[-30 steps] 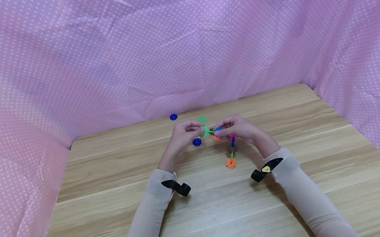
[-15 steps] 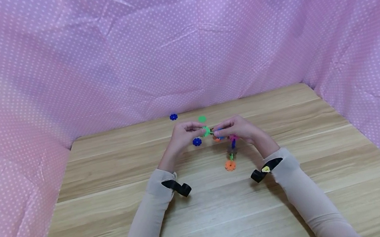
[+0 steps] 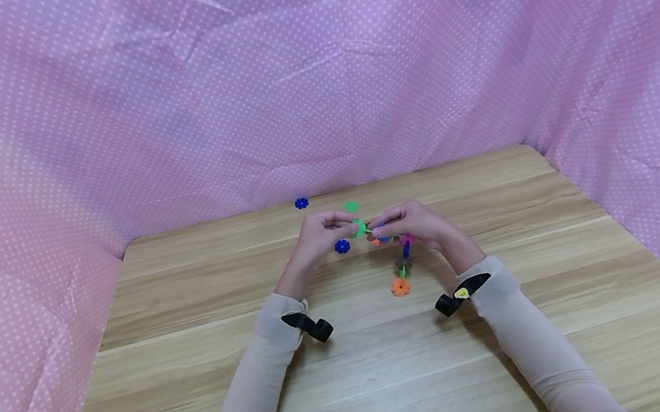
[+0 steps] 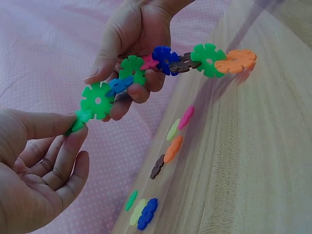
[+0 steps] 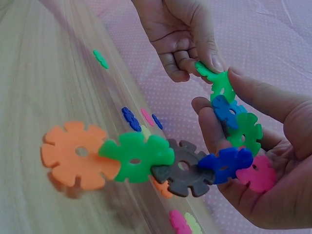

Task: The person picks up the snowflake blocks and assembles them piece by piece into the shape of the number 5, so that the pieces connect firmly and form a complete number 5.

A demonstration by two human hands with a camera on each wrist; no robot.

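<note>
Flower-shaped notched plastic discs are linked into a chain between the hands. My left hand (image 3: pixel 317 240) pinches a green disc (image 4: pixel 80 122) between thumb and forefinger, and its edge meets the chain's nearest green disc (image 4: pixel 97 101). My right hand (image 3: pixel 416 225) holds the chain, with thumb and fingers around the light blue disc (image 5: pixel 226 111) and its neighbours. Beyond that run another green disc (image 5: pixel 245 134), a pink disc (image 5: pixel 257 173), a dark blue disc (image 5: pixel 225 165), a brown disc (image 5: pixel 184 167) and a green disc (image 5: pixel 136 157). An orange disc (image 3: pixel 400 287) forms the free end, hanging toward the person.
Loose discs lie on the wooden table (image 3: pixel 365 388), among them a dark blue one (image 3: pixel 342 246) by the left hand, another blue one (image 3: pixel 301 203) at the back edge and a green one (image 3: pixel 352 207) behind the hands. Pink dotted cloth (image 3: pixel 310 79) surrounds the table's back and sides.
The chain's orange end has dipped slightly toward the person. Both hands stay in nearly the same place, keeping their grips on the green disc and the chain.
</note>
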